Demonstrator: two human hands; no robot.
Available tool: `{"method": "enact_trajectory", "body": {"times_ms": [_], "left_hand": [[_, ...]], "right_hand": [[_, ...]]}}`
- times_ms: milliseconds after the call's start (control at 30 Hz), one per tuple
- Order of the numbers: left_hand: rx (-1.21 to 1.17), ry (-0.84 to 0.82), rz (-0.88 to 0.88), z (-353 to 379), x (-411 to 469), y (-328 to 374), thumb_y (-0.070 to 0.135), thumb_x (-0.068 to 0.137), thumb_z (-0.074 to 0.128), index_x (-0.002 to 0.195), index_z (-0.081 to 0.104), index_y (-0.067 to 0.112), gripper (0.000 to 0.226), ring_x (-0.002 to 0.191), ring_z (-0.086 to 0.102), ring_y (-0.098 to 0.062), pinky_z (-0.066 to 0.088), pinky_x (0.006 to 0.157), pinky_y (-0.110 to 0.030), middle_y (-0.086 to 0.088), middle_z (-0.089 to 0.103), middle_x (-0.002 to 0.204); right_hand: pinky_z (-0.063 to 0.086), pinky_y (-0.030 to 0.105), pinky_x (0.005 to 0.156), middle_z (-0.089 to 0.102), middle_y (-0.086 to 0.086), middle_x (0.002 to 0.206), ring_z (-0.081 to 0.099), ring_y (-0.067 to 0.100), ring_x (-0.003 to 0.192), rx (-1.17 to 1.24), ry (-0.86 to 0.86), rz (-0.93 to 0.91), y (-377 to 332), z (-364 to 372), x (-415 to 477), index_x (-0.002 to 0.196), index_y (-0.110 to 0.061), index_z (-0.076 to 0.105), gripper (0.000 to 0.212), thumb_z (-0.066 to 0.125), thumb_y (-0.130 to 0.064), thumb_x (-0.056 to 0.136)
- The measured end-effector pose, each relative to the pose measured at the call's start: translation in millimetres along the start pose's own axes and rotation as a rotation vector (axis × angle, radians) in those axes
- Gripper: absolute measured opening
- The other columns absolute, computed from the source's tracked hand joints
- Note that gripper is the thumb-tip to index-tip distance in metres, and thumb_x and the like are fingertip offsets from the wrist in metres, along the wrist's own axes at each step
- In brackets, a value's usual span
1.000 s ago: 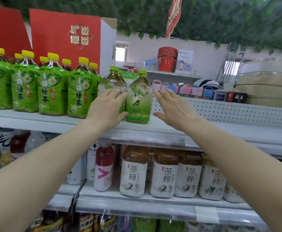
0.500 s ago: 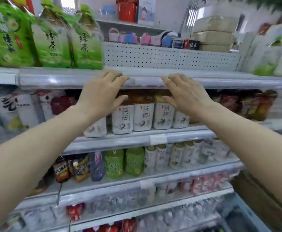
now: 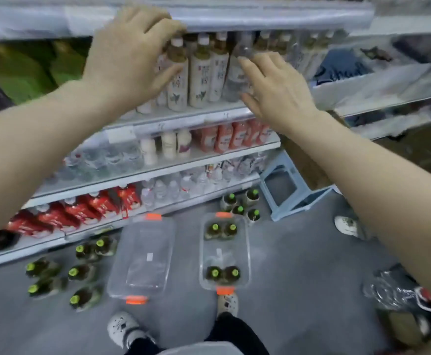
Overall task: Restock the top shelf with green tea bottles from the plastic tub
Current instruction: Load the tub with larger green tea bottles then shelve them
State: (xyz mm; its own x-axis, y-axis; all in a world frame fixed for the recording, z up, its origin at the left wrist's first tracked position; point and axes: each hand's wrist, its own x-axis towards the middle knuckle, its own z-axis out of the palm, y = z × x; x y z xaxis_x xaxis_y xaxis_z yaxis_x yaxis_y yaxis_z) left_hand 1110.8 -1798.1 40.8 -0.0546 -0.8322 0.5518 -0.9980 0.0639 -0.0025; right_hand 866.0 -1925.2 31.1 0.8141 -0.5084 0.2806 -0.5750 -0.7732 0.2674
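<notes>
Store shelves (image 3: 234, 19) packed with drinks fill the far half of a downward view. The restocked row is out of sight above, so I cannot tell how full it is. Below lies a grey floor (image 3: 298, 265).

Two clear tubs with orange clips stand on the floor by the person's feet. The left tub (image 3: 142, 257) holds nothing. The right tub (image 3: 224, 252) holds four green-capped bottles (image 3: 213, 272), two at its near end and two at its far end. Loose bottles (image 3: 73, 272) of the same kind stand on the floor to the left, with four more just beyond the right tub. With this many waiting, the job looks partly done at most.

Both hands are raised in front of a row of white-label bottles and hold nothing. The left hand (image 3: 129, 55) has loosely spread fingers near a shelf edge; contact is unclear. The right hand (image 3: 275, 93) is flat, fingers straight.
</notes>
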Motion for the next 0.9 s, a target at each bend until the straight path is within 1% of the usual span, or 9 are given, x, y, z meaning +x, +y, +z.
{"method": "enact_trajectory", "body": {"times_ms": [67, 267, 367, 467, 567, 667, 733, 800, 900], "left_hand": [[-0.053, -0.051, -0.035, 46, -6, 28, 0.036, 0.095, 0.053, 0.137, 0.048, 0.01, 0.05, 0.121, 0.048, -0.038, 0.039, 0.096, -0.047, -0.019, 0.053, 0.134], [-0.193, -0.258, -0.119, 181, -58, 99, 0.03, 0.091, 0.061, 0.133, 0.053, 0.008, 0.048, 0.119, 0.05, -0.039, 0.037, 0.101, -0.044, -0.017, 0.056, 0.129], [-0.285, -0.369, -0.173, 241, -103, 130, 0.027, 0.09, 0.064, 0.132, 0.056, 0.009, 0.046, 0.116, 0.053, -0.038, 0.043, 0.098, -0.047, -0.016, 0.058, 0.127], [-0.363, -0.503, -0.221, 299, -154, 157, 0.023, 0.09, 0.068, 0.132, 0.058, 0.007, 0.046, 0.117, 0.053, -0.039, 0.046, 0.098, -0.048, -0.017, 0.059, 0.128], [-0.429, -0.629, -0.245, 361, -213, 180, 0.017, 0.083, 0.076, 0.128, 0.062, 0.005, 0.048, 0.114, 0.057, -0.04, 0.048, 0.093, -0.044, -0.018, 0.061, 0.125], [-0.5, -0.718, -0.308, 420, -274, 199, 0.013, 0.079, 0.078, 0.126, 0.064, 0.004, 0.049, 0.11, 0.06, -0.041, 0.053, 0.085, -0.045, -0.018, 0.063, 0.121], [-0.538, -0.795, -0.387, 458, -313, 211, 0.013, 0.082, 0.075, 0.129, 0.062, 0.007, 0.048, 0.114, 0.057, -0.039, 0.053, 0.088, -0.047, -0.017, 0.062, 0.125], [-0.553, -0.863, -0.456, 495, -351, 223, 0.014, 0.085, 0.072, 0.132, 0.06, 0.009, 0.049, 0.118, 0.053, -0.038, 0.051, 0.091, -0.047, -0.015, 0.059, 0.128], [-0.574, -0.948, -0.475, 544, -407, 243, 0.012, 0.084, 0.072, 0.133, 0.059, 0.009, 0.05, 0.12, 0.052, -0.037, 0.05, 0.093, -0.046, -0.015, 0.058, 0.129]], "right_hand": [[0.041, 0.046, 0.097, 0.047, 0.019, 0.14, 0.045, 0.037, 0.125, 0.052, -0.07, -0.008, 16, 44, -30, 0.148, -0.006, 0.036, 0.058, 0.042, -0.038, 0.1], [0.037, 0.043, 0.105, 0.047, 0.017, 0.142, 0.042, 0.035, 0.132, 0.235, -0.291, -0.047, 31, 175, -110, 0.15, -0.006, 0.036, 0.058, 0.043, -0.038, 0.101], [0.039, 0.044, 0.105, 0.048, 0.017, 0.142, 0.044, 0.036, 0.131, 0.315, -0.397, -0.064, 22, 239, -151, 0.15, -0.007, 0.036, 0.058, 0.046, -0.035, 0.101], [0.04, 0.043, 0.104, 0.048, 0.016, 0.142, 0.045, 0.035, 0.129, 0.391, -0.505, -0.034, 3, 302, -192, 0.15, -0.007, 0.037, 0.057, 0.048, -0.033, 0.1], [0.043, 0.043, 0.095, 0.054, 0.017, 0.135, 0.051, 0.037, 0.123, 0.488, -0.567, 0.047, -24, 372, -236, 0.145, -0.007, 0.045, 0.057, 0.059, -0.028, 0.094], [0.043, 0.043, 0.098, 0.046, 0.014, 0.144, 0.044, 0.033, 0.13, 0.516, -0.735, 0.115, -54, 444, -286, 0.152, -0.011, 0.034, 0.063, 0.057, -0.032, 0.096], [0.044, 0.045, 0.101, 0.041, 0.015, 0.147, 0.039, 0.033, 0.133, 0.54, -0.851, 0.143, -73, 490, -320, 0.153, -0.01, 0.029, 0.066, 0.058, -0.03, 0.096], [0.045, 0.047, 0.099, 0.038, 0.014, 0.148, 0.038, 0.033, 0.133, 0.566, -0.941, 0.178, -92, 532, -352, 0.153, -0.011, 0.029, 0.068, 0.061, -0.027, 0.095], [0.046, 0.041, 0.095, 0.036, 0.01, 0.148, 0.039, 0.029, 0.132, 0.549, -1.055, 0.171, -118, 589, -400, 0.152, -0.014, 0.029, 0.071, 0.064, -0.028, 0.092]]}}
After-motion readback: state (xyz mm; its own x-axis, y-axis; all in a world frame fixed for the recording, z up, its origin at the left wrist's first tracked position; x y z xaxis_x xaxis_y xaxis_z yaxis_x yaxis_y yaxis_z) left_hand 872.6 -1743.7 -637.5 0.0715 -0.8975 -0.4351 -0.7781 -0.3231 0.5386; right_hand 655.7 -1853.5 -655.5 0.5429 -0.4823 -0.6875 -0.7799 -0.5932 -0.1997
